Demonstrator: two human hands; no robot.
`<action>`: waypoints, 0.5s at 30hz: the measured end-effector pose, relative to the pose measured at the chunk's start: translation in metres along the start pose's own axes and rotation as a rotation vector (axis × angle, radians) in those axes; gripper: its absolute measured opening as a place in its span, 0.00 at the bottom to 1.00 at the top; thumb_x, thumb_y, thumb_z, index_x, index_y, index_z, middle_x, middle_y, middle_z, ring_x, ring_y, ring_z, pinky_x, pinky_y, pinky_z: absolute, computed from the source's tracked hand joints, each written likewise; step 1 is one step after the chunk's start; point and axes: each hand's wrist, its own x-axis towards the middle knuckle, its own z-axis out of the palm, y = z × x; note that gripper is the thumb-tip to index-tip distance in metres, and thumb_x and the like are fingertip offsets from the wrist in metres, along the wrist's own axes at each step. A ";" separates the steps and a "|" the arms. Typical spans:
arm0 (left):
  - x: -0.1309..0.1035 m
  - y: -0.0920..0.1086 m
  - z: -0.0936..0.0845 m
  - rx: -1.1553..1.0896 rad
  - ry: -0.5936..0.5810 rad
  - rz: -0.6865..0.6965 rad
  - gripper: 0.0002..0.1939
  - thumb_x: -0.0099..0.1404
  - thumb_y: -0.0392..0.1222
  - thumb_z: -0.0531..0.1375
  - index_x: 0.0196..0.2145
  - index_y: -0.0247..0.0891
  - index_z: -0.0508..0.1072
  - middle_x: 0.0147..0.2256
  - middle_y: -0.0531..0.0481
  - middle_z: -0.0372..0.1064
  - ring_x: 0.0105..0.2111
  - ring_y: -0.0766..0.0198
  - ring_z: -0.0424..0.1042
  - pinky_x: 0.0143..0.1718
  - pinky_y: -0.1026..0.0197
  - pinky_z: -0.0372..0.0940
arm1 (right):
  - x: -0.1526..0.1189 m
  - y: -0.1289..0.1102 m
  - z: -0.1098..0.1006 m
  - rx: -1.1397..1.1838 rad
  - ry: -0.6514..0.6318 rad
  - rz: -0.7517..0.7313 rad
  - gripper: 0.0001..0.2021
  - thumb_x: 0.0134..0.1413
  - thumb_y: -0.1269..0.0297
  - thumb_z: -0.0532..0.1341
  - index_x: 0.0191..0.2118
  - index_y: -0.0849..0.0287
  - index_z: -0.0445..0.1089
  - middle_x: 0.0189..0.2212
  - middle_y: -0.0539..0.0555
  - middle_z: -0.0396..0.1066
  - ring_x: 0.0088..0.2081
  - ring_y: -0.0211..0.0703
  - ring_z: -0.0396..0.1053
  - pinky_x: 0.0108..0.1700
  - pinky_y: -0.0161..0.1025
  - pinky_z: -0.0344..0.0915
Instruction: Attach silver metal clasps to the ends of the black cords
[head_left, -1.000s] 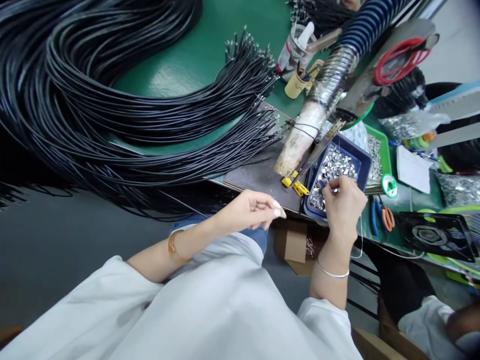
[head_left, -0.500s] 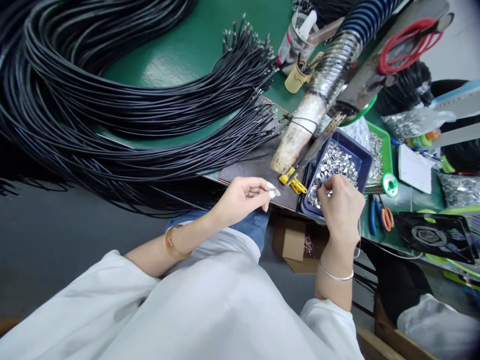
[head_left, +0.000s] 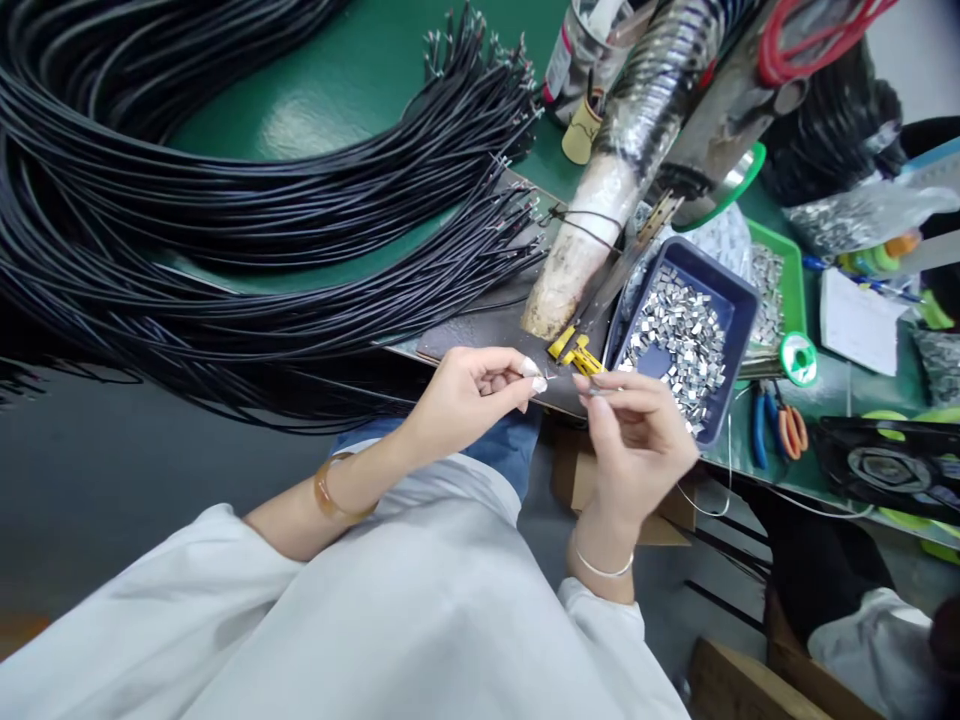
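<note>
My left hand (head_left: 476, 397) is closed in a pinch, its thumb and forefinger wearing white covers, on a thin, light piece too small to identify. Facing it, my right hand (head_left: 637, 430) pinches something small and silvery between thumb and fingers. A narrow gap separates the two sets of fingertips. Behind my right hand, a dark blue tray (head_left: 742, 300) holds many small metal pieces (head_left: 679, 325). A yellow-ended tool (head_left: 581, 358) lies on the dark board just beyond my fingertips.
Black cables (head_left: 300, 230) cover the left of the green table (head_left: 322, 110). A wrapped duct (head_left: 574, 260) slants down near the middle. At right are a green tray (head_left: 791, 275), blue pliers (head_left: 760, 430), a fan (head_left: 892, 462) and paper (head_left: 859, 325). Cardboard boxes stand below.
My right hand has come out of the blue tray and moved left, up close to my left hand, with a small piece in its fingers. The view has shifted slightly.
</note>
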 end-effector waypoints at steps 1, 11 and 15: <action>0.000 0.001 -0.001 0.040 -0.025 0.008 0.11 0.64 0.39 0.63 0.25 0.34 0.73 0.22 0.52 0.69 0.22 0.71 0.66 0.26 0.67 0.61 | -0.003 0.001 0.006 -0.016 -0.022 -0.020 0.02 0.58 0.67 0.66 0.34 0.53 0.75 0.38 0.51 0.77 0.39 0.43 0.79 0.41 0.45 0.79; 0.001 0.004 -0.007 0.099 -0.213 0.033 0.22 0.71 0.49 0.60 0.22 0.34 0.71 0.21 0.50 0.70 0.22 0.70 0.64 0.27 0.67 0.60 | -0.004 0.015 0.016 0.179 -0.205 0.100 0.03 0.59 0.67 0.66 0.37 0.52 0.78 0.39 0.52 0.78 0.42 0.41 0.78 0.40 0.39 0.78; 0.002 0.004 -0.008 0.099 -0.220 0.022 0.23 0.70 0.50 0.60 0.22 0.34 0.71 0.21 0.50 0.69 0.22 0.70 0.64 0.26 0.67 0.60 | -0.005 0.017 0.015 0.188 -0.219 0.104 0.03 0.59 0.66 0.66 0.37 0.52 0.78 0.40 0.52 0.78 0.42 0.40 0.77 0.40 0.39 0.78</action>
